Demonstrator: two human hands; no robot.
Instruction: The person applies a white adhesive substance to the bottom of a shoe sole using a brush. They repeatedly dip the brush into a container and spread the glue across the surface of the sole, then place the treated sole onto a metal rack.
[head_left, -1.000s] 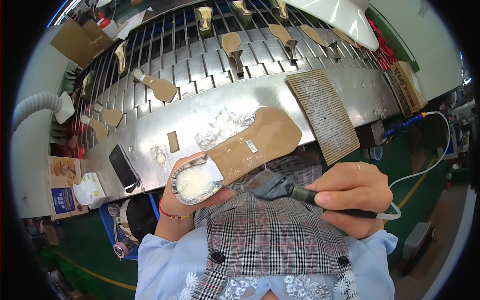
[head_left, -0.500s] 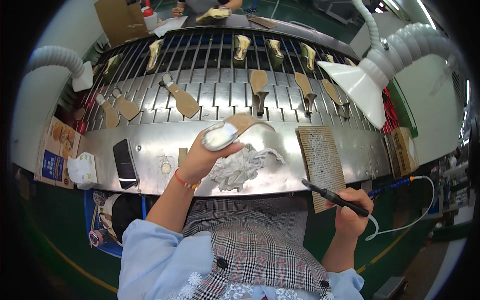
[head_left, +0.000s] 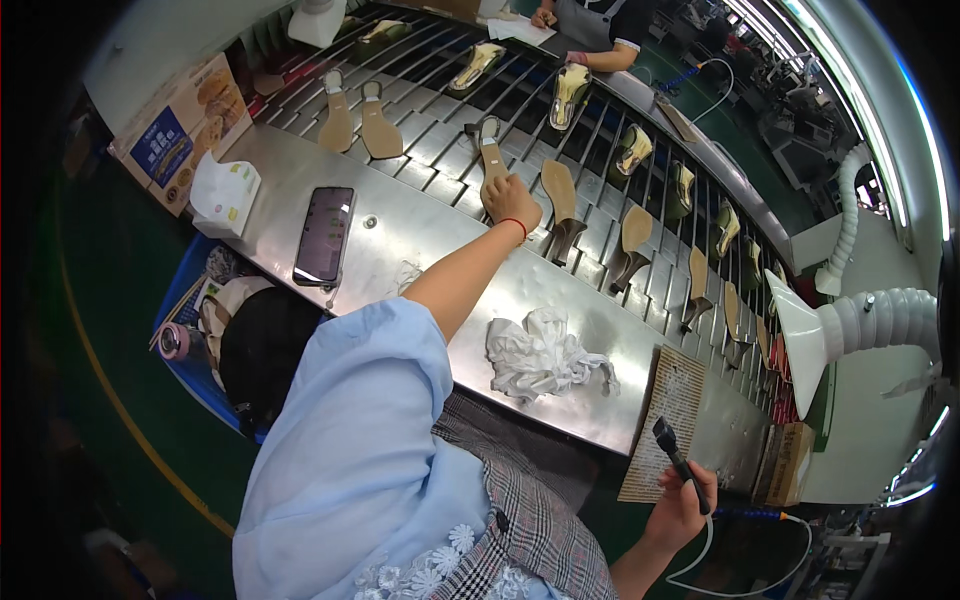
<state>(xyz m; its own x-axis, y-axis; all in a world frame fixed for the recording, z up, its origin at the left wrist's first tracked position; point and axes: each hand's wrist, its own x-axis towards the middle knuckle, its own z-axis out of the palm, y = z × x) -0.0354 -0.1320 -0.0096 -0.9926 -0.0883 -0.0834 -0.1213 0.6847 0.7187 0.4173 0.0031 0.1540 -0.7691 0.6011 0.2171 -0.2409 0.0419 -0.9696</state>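
On the slatted conveyor at about twelve o'clock from the person's chest, the left hand (head_left: 512, 203) reaches out at full arm's length and rests closed over the near end of a tan shoe sole with a heel (head_left: 491, 160). The fingers curl down onto it, though how tightly they pinch cannot be told from this angle. The sole lies flat across the slats, its strap end pointing away toward eleven o'clock, with a second sole (head_left: 560, 195) just beside it at two o'clock of the hand.

Down at five o'clock, near the lower edge, the right hand (head_left: 680, 505) is wrapped firmly round a black pen-shaped tool (head_left: 678, 463) whose cord (head_left: 745, 540) loops off to the right. The tip points up toward a ridged mat (head_left: 668, 420) on the steel bench (head_left: 430, 240).

The sole looks light and stiff, a thin board with a hard heel block, so it should lift easily with one hand. The heel end or the narrow waist seems the surest place to grip, since the flat forepart looks smooth and could slide.

A crumpled white rag (head_left: 540, 352) lies on the bench between the arms, and a dark phone (head_left: 324, 235) lies at ten o'clock.
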